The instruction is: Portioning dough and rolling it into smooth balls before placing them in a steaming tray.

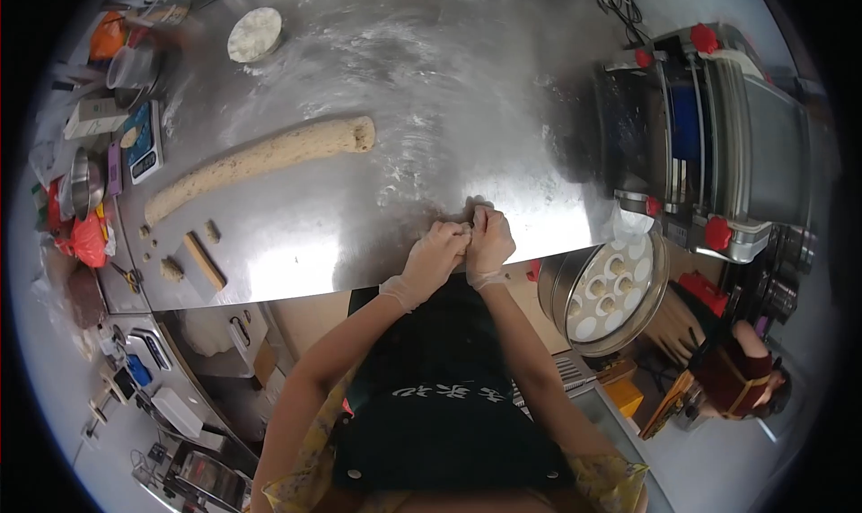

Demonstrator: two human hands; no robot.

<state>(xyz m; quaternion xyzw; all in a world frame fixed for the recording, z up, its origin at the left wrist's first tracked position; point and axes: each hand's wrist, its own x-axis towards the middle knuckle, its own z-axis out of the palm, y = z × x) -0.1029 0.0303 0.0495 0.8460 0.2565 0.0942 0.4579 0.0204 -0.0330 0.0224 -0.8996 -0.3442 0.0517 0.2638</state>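
My left hand (431, 260) and my right hand (489, 244), both in clear thin gloves, meet at the near edge of the steel table (485, 109). Their fingers are curled together around something small and pale, probably dough, mostly hidden by them. To the left lies a long log of speckled dough (262, 157). Near its far left end are small dough scraps (172, 268) and a dough scraper with a wooden handle (204, 262). A round steamer (606, 297) at the right holds white paper rounds, several with dough pieces on them.
A bowl of flour (254, 35) stands at the back left. A digital scale (145, 143) bears a dough piece. Scissors (128, 277) lie at the left corner. A machine with red knobs (707, 143) occupies the right side. Another person (737, 371) is at the lower right.
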